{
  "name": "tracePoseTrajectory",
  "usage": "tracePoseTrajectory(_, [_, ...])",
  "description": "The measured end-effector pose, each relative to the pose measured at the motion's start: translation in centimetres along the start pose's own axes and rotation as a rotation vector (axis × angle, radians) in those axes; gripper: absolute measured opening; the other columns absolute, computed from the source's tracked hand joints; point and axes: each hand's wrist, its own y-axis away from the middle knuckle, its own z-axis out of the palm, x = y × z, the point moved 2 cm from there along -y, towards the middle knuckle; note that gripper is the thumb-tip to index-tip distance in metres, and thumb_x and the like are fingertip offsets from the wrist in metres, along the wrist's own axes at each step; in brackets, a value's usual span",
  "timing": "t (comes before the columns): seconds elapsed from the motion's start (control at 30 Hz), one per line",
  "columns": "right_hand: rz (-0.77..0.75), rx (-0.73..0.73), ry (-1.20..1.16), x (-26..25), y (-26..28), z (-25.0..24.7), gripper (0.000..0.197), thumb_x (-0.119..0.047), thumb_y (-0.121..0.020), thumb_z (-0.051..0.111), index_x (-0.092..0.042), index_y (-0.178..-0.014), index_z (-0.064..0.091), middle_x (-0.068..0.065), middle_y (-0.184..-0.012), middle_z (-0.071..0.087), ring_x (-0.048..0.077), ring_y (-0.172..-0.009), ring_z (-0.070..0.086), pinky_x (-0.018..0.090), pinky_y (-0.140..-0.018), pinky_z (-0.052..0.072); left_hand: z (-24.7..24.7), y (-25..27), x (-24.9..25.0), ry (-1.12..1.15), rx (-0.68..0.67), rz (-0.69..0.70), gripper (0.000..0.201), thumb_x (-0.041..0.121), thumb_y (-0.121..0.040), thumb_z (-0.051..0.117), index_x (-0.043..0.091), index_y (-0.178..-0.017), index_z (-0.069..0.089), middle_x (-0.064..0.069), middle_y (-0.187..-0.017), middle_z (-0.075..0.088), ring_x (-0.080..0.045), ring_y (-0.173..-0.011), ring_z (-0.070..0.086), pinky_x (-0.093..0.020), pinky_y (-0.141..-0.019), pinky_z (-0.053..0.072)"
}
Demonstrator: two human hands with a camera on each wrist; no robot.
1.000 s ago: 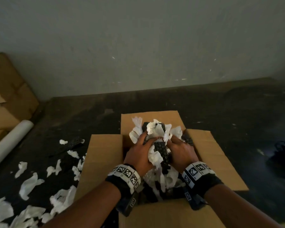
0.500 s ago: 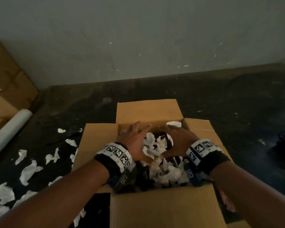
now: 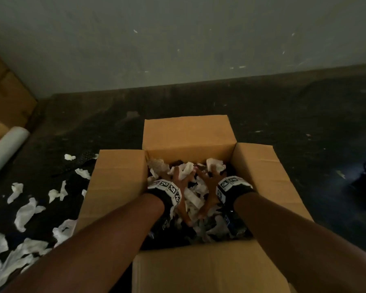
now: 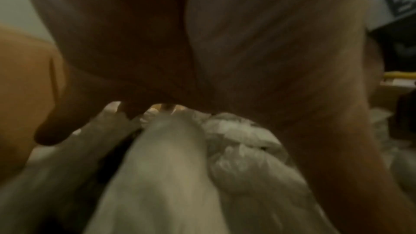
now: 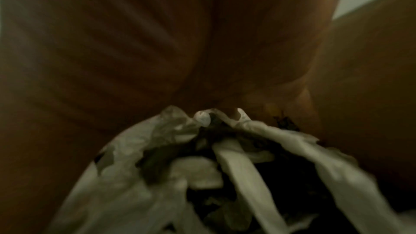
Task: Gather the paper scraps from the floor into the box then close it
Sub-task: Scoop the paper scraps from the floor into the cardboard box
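- Box [image 3: 254, 178]: brown cardboard, standing on the dark floor [image 3: 304, 115] with its opening facing up; all four flaps are folded outward, to the left, right, far and near sides
- Box long axis: cannot be told from the head view, since the wide-angle lens distorts the outline
- Paper scraps in box [image 3: 193, 197]: crumpled white pieces mixed with dark material, filling the interior below the rim
- Left hand [image 3: 179, 182]: inside the box, palm down, fingers spread and laid flat on the scraps; a white piece lies over the fingers on the far side
- Left wrist view: palm [image 4: 202, 42] directly above crumpled white paper [image 4: 171, 166], with the box wall at left
- Right hand [image 3: 208, 180]: inside the box just right of the left hand, palm down, fingers spread across the scraps, thumb extended toward the near side
- Right wrist view: palm [image 5: 157, 42] above white and dark scraps [image 5: 236, 166]
- Loose scraps on floor [image 3: 26, 212]: many white pieces scattered left of the box, from near to mid distance
- White roll [image 3: 5, 149]: lies at the far left, beside stacked cardboard [image 3: 6, 98] against the wall [image 3: 178, 39]
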Motion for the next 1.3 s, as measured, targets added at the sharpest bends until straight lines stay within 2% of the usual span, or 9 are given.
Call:
tracePoseTrajectory(0.13, [0.009, -0.049, -0.008, 0.0, -2.3, 1.2, 0.111, -0.04, -0.091, 0.069, -0.054, -0.144, -0.027, 0.007, -0.159, -0.033, 0.045, -0.148, 0.014, 0.059, -0.107, 0.038, 2.6, -1.5, 0.1, -0.071, -0.112, -0.014, 0.157, 0.065, -0.06, 0.088, 0.041, -0.139, -0.046, -0.01, -0.155, -0.041, -0.05, -0.15, 0.003, -0.069, -0.103, 0.039])
tracePoseTrajectory(0.37, [-0.006, -0.143, -0.004, 0.9, -4.4, 2.6, 0.117, -0.048, -0.085, 0.073, -0.046, -0.147, -0.027, 0.011, -0.164, -0.016, 0.042, -0.136, 0.038, 0.053, -0.098, 0.048, 6.1, -3.5, -0.2, 0.175, -0.058, 0.004, 0.139, 0.039, -0.079, 0.081, 0.052, -0.135, -0.045, 0.001, -0.155, -0.046, -0.048, -0.15, -0.008, -0.07, -0.112, 0.026])
tracePoseTrajectory(0.47, [-0.045, -0.141, 0.012, 1.2, -4.6, 2.6, 0.122, -0.06, -0.078, 0.074, -0.051, -0.138, -0.032, 0.007, -0.162, -0.026, 0.044, -0.147, 0.018, 0.059, -0.107, 0.039, 6.0, -3.7, -0.4, 0.232, -0.044, 0.03, 0.144, 0.031, -0.073, 0.085, 0.059, -0.131, -0.044, 0.003, -0.157, -0.043, -0.05, -0.15, -0.01, -0.074, -0.11, 0.025])
tracePoseTrajectory(0.7, [-0.117, -0.086, -0.064, 1.7, -5.6, 1.7, 0.158, -0.084, -0.025, 0.082, -0.068, -0.125, -0.038, 0.001, -0.165, -0.017, 0.045, -0.148, 0.012, 0.073, -0.101, 0.035, 4.2, -3.1, -1.4, 0.052, -0.047, 0.113, 0.138, 0.065, -0.074, 0.077, 0.043, -0.144, -0.039, -0.002, -0.157, -0.04, -0.039, -0.153, -0.008, -0.063, -0.118, 0.022])
tracePoseTrajectory(0.8, [-0.156, -0.024, -0.082, 1.8, -3.3, -0.7, 0.159, -0.081, -0.033, 0.084, -0.06, -0.136, -0.035, 0.003, -0.165, -0.019, 0.04, -0.15, 0.0, 0.071, -0.11, 0.026, 0.6, -1.9, -2.0, 0.098, -0.013, 0.143, 0.157, 0.087, -0.044, 0.075, 0.043, -0.148, -0.034, 0.001, -0.163, -0.032, -0.034, -0.154, -0.011, -0.065, -0.119, 0.015])
tracePoseTrajectory(0.9, [-0.144, 0.008, -0.05, 2.2, -2.8, -1.8, 0.154, -0.078, -0.043, 0.082, -0.046, -0.15, -0.023, 0.007, -0.165, -0.017, 0.044, -0.149, 0.006, 0.068, -0.111, 0.027, -1.3, -2.3, -2.7, 0.185, -0.03, 0.059, 0.168, 0.089, -0.019, 0.075, 0.053, -0.148, -0.028, -0.004, -0.167, -0.015, -0.04, -0.152, 0.008, -0.069, -0.11, 0.032])
tracePoseTrajectory(1.13, [-0.074, -0.049, -0.11, 4.1, -5.9, 3.7, 0.119, -0.084, -0.047, 0.071, -0.038, -0.148, 0.029, -0.003, -0.145, 0.047, 0.03, -0.129, 0.051, 0.051, -0.103, 0.046, 5.5, -5.7, -4.2, 0.116, -0.204, -0.036, 0.157, 0.086, -0.035, 0.081, 0.036, -0.158, -0.003, -0.003, -0.169, 0.006, -0.042, -0.145, 0.026, -0.069, -0.107, 0.036])
tracePoseTrajectory(1.23, [-0.116, 0.05, -0.113, 2.4, -3.0, 0.4, 0.113, -0.079, -0.053, 0.073, -0.035, -0.149, 0.033, 0.0, -0.146, 0.048, 0.031, -0.132, 0.049, 0.05, -0.106, 0.043, 1.8, -3.1, -2.8, 0.139, 0.032, 0.07, 0.16, 0.093, -0.029, 0.075, 0.042, -0.157, -0.006, 0.001, -0.165, 0.022, -0.034, -0.145, 0.035, -0.061, -0.108, 0.041])
tracePoseTrajectory(1.3, [-0.129, 0.094, -0.154, 1.4, -0.9, -2.0, 0.099, -0.063, -0.072, 0.075, -0.027, -0.153, 0.031, 0.003, -0.153, 0.041, 0.032, -0.137, 0.042, 0.049, -0.111, 0.038, -2.2, 0.5, -1.5, 0.232, 0.149, 0.142, 0.133, 0.079, -0.05, 0.082, 0.03, -0.157, 0.02, -0.004, -0.156, 0.039, -0.032, -0.138, 0.044, -0.052, -0.11, 0.041])
